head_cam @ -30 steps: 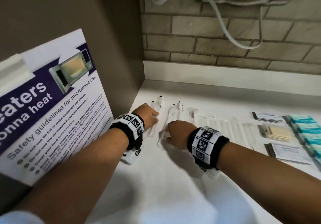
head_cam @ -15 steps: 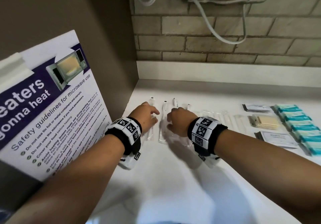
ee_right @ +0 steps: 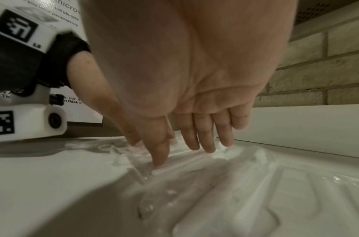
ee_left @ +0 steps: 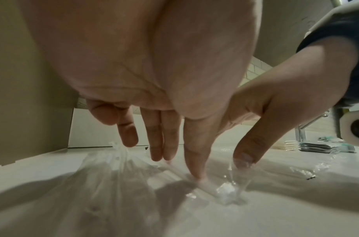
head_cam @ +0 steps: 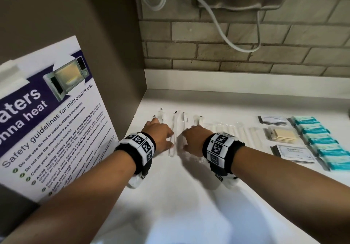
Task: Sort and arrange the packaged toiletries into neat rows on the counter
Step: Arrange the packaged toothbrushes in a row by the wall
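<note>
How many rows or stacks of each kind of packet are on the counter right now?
Clear long packets: 1 row
White flat sachets: 2 stacks, one at the back and one nearer
Beige packets: 1 stack
Teal packets: 1 row
Total: 5 groups. The single packets within each group are too blurred to count.
</note>
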Demonstrator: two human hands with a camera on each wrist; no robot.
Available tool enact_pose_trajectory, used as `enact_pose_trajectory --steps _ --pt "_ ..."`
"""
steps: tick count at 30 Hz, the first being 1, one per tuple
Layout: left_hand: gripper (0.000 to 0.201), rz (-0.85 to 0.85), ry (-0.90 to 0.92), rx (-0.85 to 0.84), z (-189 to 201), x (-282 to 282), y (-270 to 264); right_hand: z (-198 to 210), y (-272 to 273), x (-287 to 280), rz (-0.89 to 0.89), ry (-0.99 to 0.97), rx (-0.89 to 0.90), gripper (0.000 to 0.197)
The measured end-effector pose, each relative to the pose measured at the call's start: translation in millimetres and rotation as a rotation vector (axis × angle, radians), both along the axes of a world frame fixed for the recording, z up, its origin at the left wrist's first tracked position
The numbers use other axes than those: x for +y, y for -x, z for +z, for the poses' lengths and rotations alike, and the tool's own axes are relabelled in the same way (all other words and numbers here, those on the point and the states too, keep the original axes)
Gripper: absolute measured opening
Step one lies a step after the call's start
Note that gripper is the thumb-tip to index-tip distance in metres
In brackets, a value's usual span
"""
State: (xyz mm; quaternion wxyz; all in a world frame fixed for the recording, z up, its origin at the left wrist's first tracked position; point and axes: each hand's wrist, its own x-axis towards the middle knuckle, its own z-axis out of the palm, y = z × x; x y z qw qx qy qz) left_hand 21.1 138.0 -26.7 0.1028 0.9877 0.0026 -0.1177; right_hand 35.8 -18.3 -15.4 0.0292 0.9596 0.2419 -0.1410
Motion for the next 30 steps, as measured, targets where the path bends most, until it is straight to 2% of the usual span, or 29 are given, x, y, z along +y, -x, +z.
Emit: enact_pose_trajectory --steps 3,5,8,19,30 --pt "0.039 -0.003 0.006 -0.026 6 -3 3 0 3 -2 0.015 0.0 -0.004 0.039" --pt "0.047 -0.053 0.032 -0.047 10 -6 6 1 5 -2 0.016 0.004 0.006 0.038" --pt "0.055 -0.081 0.046 -0.007 8 -8 7 3 8 -5 0.016 -0.006 0.01 0.039" --pt "0.06 -0.141 -0.034 0.015 0 -5 3 7 15 -9 0.009 -0.03 0.01 0.035" --pt "0.056 -0.169 -0.007 -0.054 3 -4 4 5 12 -7 0.016 -0.022 0.017 0.036"
